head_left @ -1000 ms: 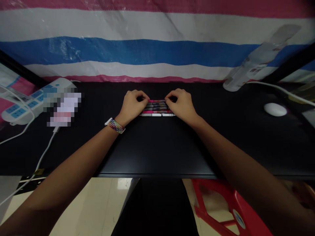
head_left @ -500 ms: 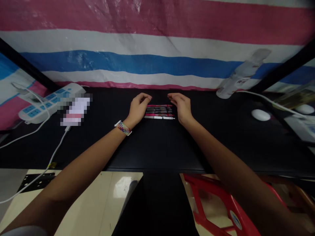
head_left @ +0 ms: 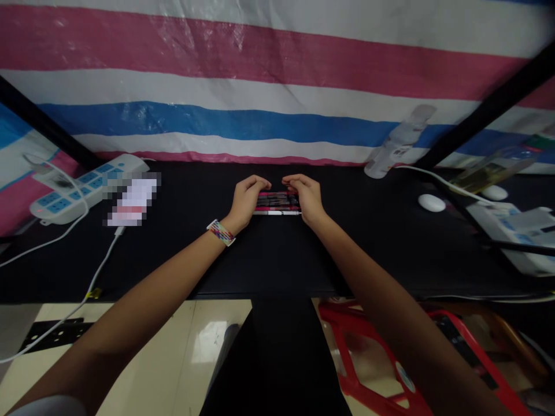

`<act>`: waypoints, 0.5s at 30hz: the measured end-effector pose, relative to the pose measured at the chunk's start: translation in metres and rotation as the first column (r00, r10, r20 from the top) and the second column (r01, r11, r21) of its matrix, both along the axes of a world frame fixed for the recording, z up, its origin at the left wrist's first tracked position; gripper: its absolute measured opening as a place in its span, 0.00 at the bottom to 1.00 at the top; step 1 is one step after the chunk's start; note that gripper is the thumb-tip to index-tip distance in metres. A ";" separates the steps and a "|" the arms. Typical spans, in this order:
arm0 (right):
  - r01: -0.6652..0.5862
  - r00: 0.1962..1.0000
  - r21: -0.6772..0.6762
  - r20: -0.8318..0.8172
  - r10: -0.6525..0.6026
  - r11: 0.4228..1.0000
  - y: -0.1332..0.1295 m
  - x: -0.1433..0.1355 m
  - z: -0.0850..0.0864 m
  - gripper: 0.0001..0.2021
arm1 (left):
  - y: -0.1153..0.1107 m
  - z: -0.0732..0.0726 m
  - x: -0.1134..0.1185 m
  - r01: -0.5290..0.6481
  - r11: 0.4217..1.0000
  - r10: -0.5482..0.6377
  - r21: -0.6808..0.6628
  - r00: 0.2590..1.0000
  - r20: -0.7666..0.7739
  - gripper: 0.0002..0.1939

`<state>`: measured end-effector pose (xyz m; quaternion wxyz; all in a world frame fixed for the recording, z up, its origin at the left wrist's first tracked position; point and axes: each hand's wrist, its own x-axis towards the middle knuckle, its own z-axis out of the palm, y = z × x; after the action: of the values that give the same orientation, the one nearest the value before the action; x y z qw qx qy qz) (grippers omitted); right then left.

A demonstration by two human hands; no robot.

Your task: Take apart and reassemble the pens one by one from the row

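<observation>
Several pens (head_left: 277, 200) lie side by side in a row on the black desktop, with pink, dark and clear barrels. The nearest one is a white pen (head_left: 275, 213). At the left ends of the row, my left hand (head_left: 249, 199) is curled, with thumb and fingers drawn together; a woven colourful band is on that wrist. My right hand (head_left: 307, 196) curves around the right ends in the same way. The row sits between both hands, and the pen ends are partly hidden by them.
On the left are a power strip (head_left: 93, 185), a blurred-out phone (head_left: 133, 201) and a white cable. To the right stand a clear bottle (head_left: 399, 144), a white mouse (head_left: 431, 203) and a tilted bottle (head_left: 498, 167). A striped sheet (head_left: 260, 86) hangs behind. Below is a red stool (head_left: 347, 341).
My right hand has closed in leftward on the pens' right ends, narrowing the gap between the hands. The view has shifted slightly, showing more of the right side.
</observation>
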<state>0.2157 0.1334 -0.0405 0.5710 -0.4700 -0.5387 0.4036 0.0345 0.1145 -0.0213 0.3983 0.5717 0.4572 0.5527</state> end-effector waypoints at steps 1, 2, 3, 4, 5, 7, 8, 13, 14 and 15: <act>-0.005 1.000 -0.002 -0.010 0.005 1.000 -0.002 0.000 0.001 0.10 | -0.002 0.000 0.001 -0.001 1.000 0.001 0.000 1.000 -0.011 0.09; -0.011 1.000 -0.008 -0.021 0.010 1.000 -0.003 0.001 0.002 0.10 | -0.003 0.000 0.001 -0.004 1.000 0.004 0.000 1.000 -0.024 0.09; -0.015 0.999 -0.016 -0.031 0.015 1.000 -0.005 0.001 0.002 0.09 | -0.004 0.001 0.002 -0.006 1.000 0.006 0.000 0.999 -0.035 0.09; -0.018 0.999 -0.024 -0.038 0.017 1.000 -0.007 0.001 0.003 0.09 | -0.005 0.001 0.002 -0.008 1.000 0.008 0.003 0.999 -0.042 0.09; -0.020 0.999 -0.030 -0.041 0.019 0.999 -0.010 0.001 0.003 0.09 | -0.006 0.000 0.003 -0.013 1.000 0.013 0.005 0.999 -0.044 0.09; -0.019 0.999 -0.034 -0.041 0.018 0.999 -0.014 0.002 0.003 0.09 | -0.007 0.000 0.003 -0.028 1.000 0.028 0.004 0.999 -0.035 0.09; -0.018 0.999 -0.034 -0.040 0.016 0.999 -0.016 0.002 0.003 0.09 | -0.007 -0.001 0.004 -0.033 0.999 0.033 0.001 0.999 -0.031 0.09; -0.031 0.998 -0.011 -0.061 0.031 0.999 -0.020 0.002 -0.001 0.08 | -0.008 -0.003 0.003 -0.040 0.999 0.040 0.015 0.998 -0.043 0.09; -0.035 0.997 -0.009 -0.065 0.035 0.999 -0.019 0.003 -0.001 0.08 | -0.008 -0.003 0.002 -0.042 0.999 0.043 0.022 0.998 -0.046 0.09; -0.039 0.997 -0.007 -0.069 0.038 0.999 -0.018 0.003 -0.001 0.08 | -0.008 -0.003 0.001 -0.043 0.999 0.045 0.031 0.998 -0.048 0.09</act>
<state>0.2189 0.1152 -0.0420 0.5793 -0.4478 -0.5261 0.4327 0.0358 0.1063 -0.0246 0.3662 0.5807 0.4712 0.5539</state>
